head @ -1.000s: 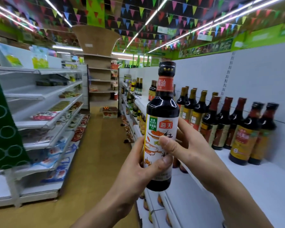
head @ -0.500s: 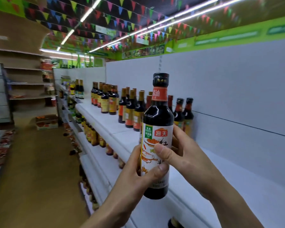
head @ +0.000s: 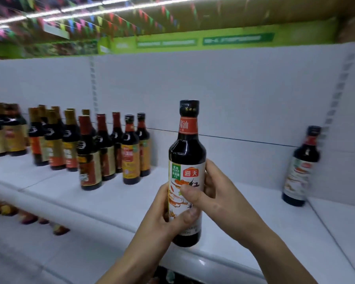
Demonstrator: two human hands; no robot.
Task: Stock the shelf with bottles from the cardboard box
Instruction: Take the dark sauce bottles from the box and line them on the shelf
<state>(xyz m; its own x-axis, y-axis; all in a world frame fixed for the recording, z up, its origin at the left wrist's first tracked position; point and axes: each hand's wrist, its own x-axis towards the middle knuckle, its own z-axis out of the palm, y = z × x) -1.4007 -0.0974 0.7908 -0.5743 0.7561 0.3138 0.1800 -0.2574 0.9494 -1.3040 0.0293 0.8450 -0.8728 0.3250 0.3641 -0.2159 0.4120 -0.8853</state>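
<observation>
Both my hands hold one soy sauce bottle upright in front of the white shelf.

My left hand [head: 164, 220] wraps the lower body of the soy sauce bottle [head: 186, 177] from the left, thumb pressed across the bottom of its white label; my right hand [head: 217, 193] clasps it from the right, thumb laid over the middle of the label and fingers curled round the back. The bottle is dark, with a black cap and a red neck band, and I carry it above the shelf's front edge, not touching the shelf [head: 115, 193]. Toward the left end of the shelf a group of shelved bottles [head: 103, 148] with yellow, gold and red labels stands against the back panel. One matching white-label bottle [head: 300, 167] stands alone in the shelf's far right back corner, well apart from the group.
</observation>
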